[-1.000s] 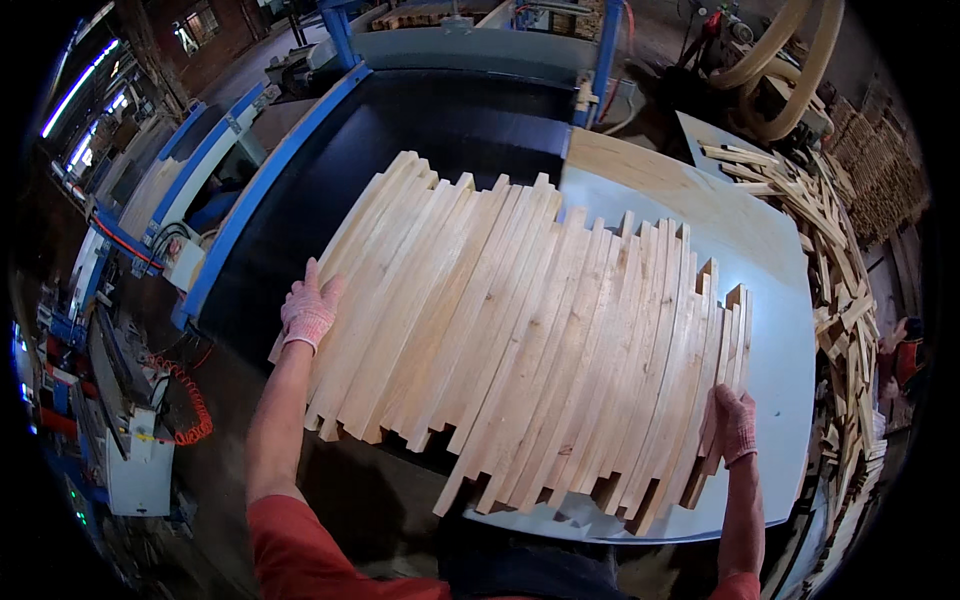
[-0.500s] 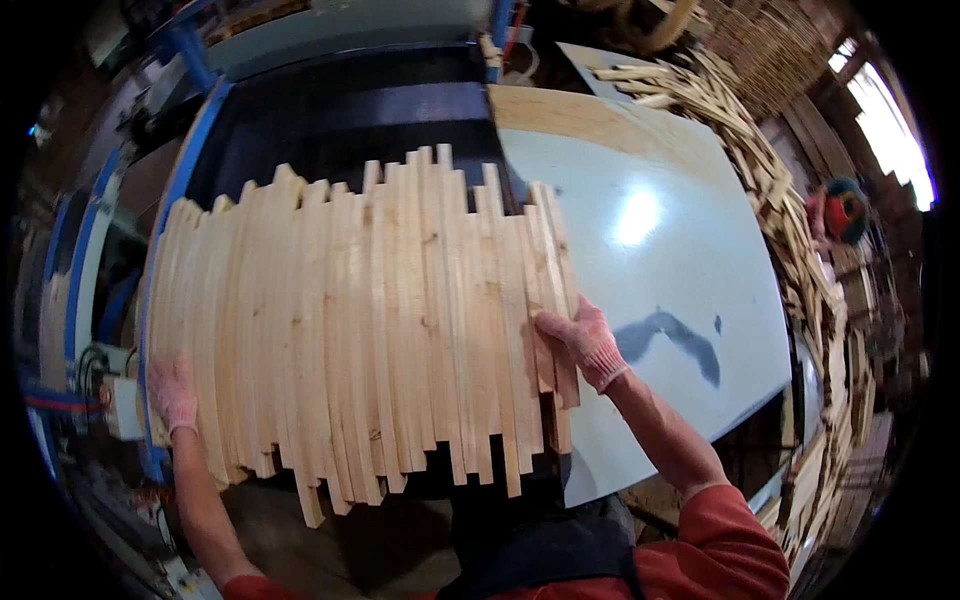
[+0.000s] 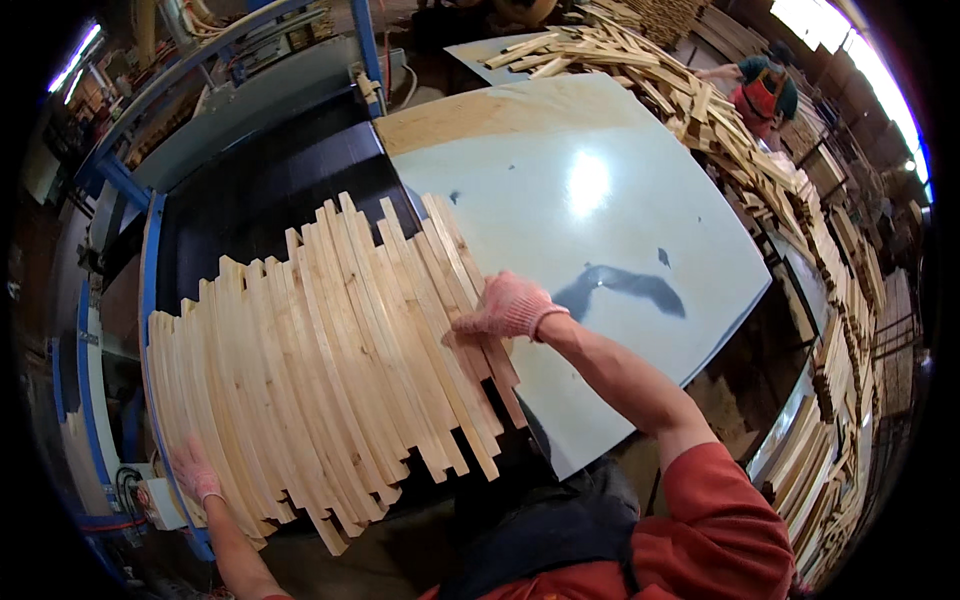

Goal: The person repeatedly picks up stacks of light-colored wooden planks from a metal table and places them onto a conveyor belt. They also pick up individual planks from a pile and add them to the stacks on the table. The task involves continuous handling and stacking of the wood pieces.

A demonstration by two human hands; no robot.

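A row of pale wooden strips (image 3: pixel 320 360) lies side by side, its ends uneven, on a dark conveyor bed (image 3: pixel 270 190). My left hand (image 3: pixel 195 470), in a pink knit glove, rests flat near the row's lower left edge, fingers stretched. At the opposite side, my right hand (image 3: pixel 508 308), gloved alike, holds the outermost strips; its thumb reaches over their top, and the other fingers are partly hidden along the outer side. A few strips by the right hand stand slightly apart, with dark gaps between their near ends.
A glossy pale sheet-topped table (image 3: pixel 640 220) adjoins the bed on the right. Beyond it lies a long heap of loose strips (image 3: pixel 690 100). Blue frame rails (image 3: pixel 152 270) border the bed's left. A person in a red apron (image 3: pixel 765 100) stands at the far right.
My view has swung right, bringing the other person further into sight. Both hands stay on the row's sides. The right hand's outer strips now slant more in the picture.
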